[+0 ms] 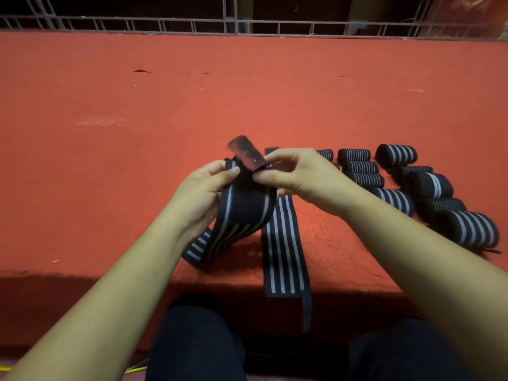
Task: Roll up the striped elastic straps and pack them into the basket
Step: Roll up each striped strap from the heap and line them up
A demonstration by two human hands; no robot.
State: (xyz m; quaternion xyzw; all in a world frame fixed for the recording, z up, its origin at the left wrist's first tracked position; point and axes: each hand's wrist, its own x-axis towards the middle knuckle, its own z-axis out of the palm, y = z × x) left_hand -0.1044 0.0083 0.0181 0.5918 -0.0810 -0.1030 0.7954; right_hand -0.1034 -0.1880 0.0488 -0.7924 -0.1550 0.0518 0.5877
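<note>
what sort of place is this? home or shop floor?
Probably a small packing workshop. A long table under red cloth, a batch of rolled straps lined up on the right, and a metal grid frame behind it. The left hand and right hand grip a strap.

hands: 2 (left hand (209, 188), right hand (297, 174)) | unrolled striped straps: 2 (held strap (247, 204), flat strap (283, 243)) | rolled straps (395, 155): about 10 in one cluster, exact count unclear where they overlap | red table (247, 92): 1 | metal railing (165, 24): 1
</note>
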